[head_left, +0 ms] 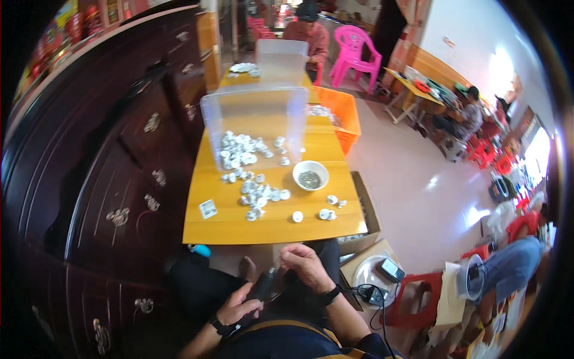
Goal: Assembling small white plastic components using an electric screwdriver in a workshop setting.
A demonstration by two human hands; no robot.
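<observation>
Your left hand [238,308] grips a dark power tool [263,286] in your lap; your right hand [305,267] pinches closed at its tip. A slip there could jab your fingers, well below the bench [227,230].

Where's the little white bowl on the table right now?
In the head view, the white bowl sits right of centre on the wooden table, just right of the pile of small white parts, ahead of both hands.

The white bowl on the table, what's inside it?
The white bowl holds a heap of small dark grey bits, too tiny to tell apart. They cover its bottom. Round white parts lie on the table around it, none inside.
</observation>
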